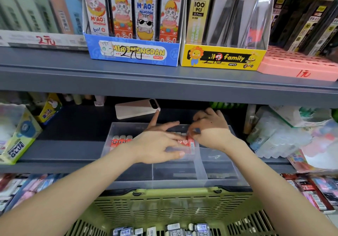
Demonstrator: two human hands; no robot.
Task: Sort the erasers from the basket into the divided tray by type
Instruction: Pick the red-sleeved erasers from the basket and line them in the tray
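Note:
A clear divided tray [201, 170] sits on the lower shelf. In its back left compartment stand three red-sleeved erasers [121, 140]. Over the tray's middle both hands meet at several more red erasers [188, 142]. My left hand [157, 145] lies flat above them with fingers spread, fingertips touching the pack. My right hand [210, 129] pinches the pack's top edge from the right. Below, the green slatted basket [164, 204] holds several dark and white wrapped erasers [175, 229] at its bottom.
A white phone-like box [137, 108] lies behind the tray. A glue box [20, 135] stands left; wrapped packs [285, 137] crowd the right. The upper shelf [164, 76] overhangs with display boxes. Stationery packs fill the rack under the shelf.

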